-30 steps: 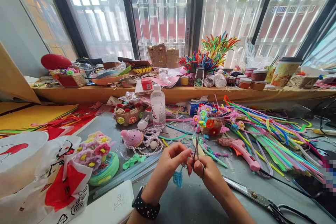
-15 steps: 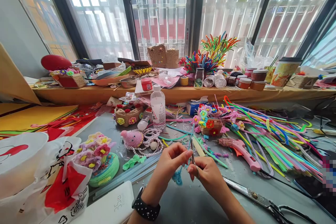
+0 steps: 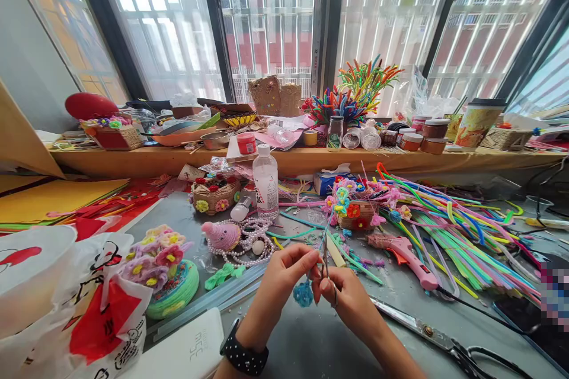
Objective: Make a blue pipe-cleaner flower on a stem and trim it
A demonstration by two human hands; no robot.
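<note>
My left hand [image 3: 291, 269], a dotted black watch band on its wrist, pinches a thin light-blue pipe cleaner. From under its fingers hangs a fluffy blue pipe-cleaner flower [image 3: 303, 294]. My right hand [image 3: 349, 296] has its fingers through a small pair of scissors [image 3: 326, 254], whose narrow blades point up and away beside the left fingertips. The blue strand runs up close to the blades; whether they touch it I cannot tell. Both hands are close together over the grey table [image 3: 306, 346], and part of the scissors' handles is hidden by the fingers.
A pink glue gun [image 3: 406, 254] and large scissors [image 3: 427, 328] lie on the right, near many pipe cleaners [image 3: 462, 249]. Ahead stand a bottle [image 3: 265, 183] and a flower-trimmed basket [image 3: 360, 215]. At left are a white power bank [image 3: 186, 346] and a plastic bag [image 3: 102, 308].
The scissor blades have shifted and turned slightly beside the left fingers. The blue flower has swung round to face me more. The whole view has drifted a little.
</note>
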